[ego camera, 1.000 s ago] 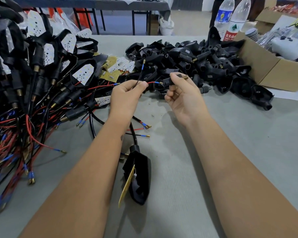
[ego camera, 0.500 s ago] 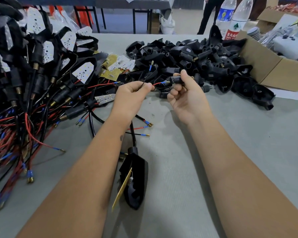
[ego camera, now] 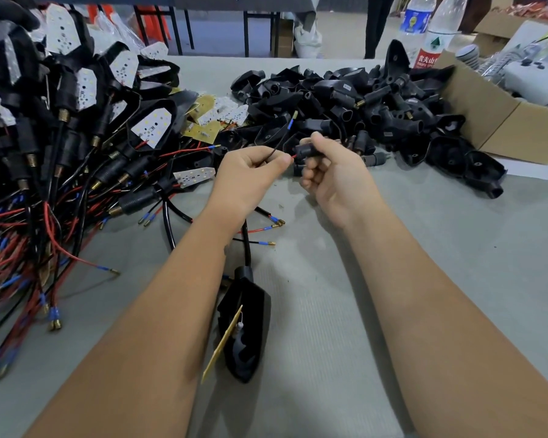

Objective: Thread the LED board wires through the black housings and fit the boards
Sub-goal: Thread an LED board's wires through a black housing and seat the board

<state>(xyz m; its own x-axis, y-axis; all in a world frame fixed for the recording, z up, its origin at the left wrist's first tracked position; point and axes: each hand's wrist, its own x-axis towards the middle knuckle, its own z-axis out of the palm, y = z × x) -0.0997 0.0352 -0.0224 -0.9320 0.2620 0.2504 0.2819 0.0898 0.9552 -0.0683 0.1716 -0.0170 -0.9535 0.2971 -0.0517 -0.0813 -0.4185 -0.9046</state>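
Small assembly workshop, bench-work type. Evidence: grey work table [ego camera: 345, 311] heaped with loose black plastic housings [ego camera: 345, 99] by the dozen; a second heap of finished housings [ego camera: 86, 128] fitted with white LED boards and trailing red and black wires with blue-sleeved brass terminals; bare yellow-backed LED boards [ego camera: 215, 116] between the two heaps. Also: open cardboard box [ego camera: 500, 121] at the table's right edge, two plastic water bottles [ego camera: 431, 36] behind it, a further dark table [ego camera: 228, 1] across a bare floor.

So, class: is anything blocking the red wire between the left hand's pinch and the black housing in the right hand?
Nothing visible: the red wire runs straight from the left hand into the black housing held by the right hand.
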